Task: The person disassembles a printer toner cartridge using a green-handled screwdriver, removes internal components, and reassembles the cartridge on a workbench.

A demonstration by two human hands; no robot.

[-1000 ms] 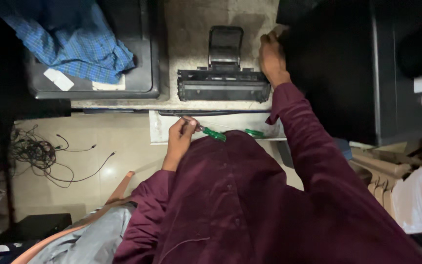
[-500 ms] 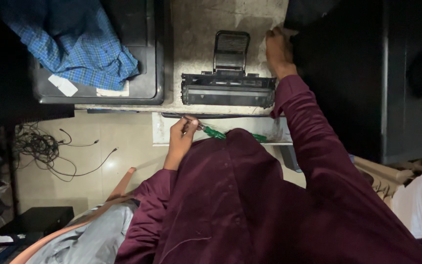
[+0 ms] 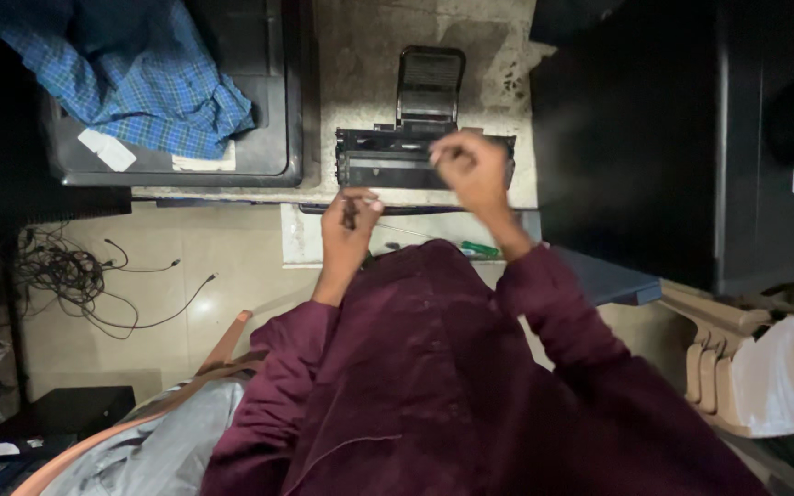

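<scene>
My right hand (image 3: 472,170) has come off the far right corner of the worktop (image 3: 360,55), where it rested a second ago, and now hovers over the right half of the black toner cartridge (image 3: 388,163), fingers curled narrow as if pinching something small; whether there is anything between them I cannot tell. My left hand (image 3: 349,225) has lifted from the lower ledge to the near edge of the worktop, just below the cartridge's left end, with its grip closed on a thin dark tool (image 3: 351,213). The green-handled screwdriver (image 3: 480,249) that my left hand was at earlier now lies loose on the pale ledge (image 3: 300,241) below my right wrist, so I seem to have let it go, though the dark tool is too small to name for sure.

The cartridge itself has not moved: it lies crosswise near the front edge of the worktop, with a black flap-like part (image 3: 429,83) standing out behind it. Both hands now sit close over it, which I read as the work shifting from reaching about to handling the cartridge directly.

To the left a blue checked cloth (image 3: 140,73) is draped over a dark printer (image 3: 232,156), and cables (image 3: 75,276) trail on the floor
</scene>
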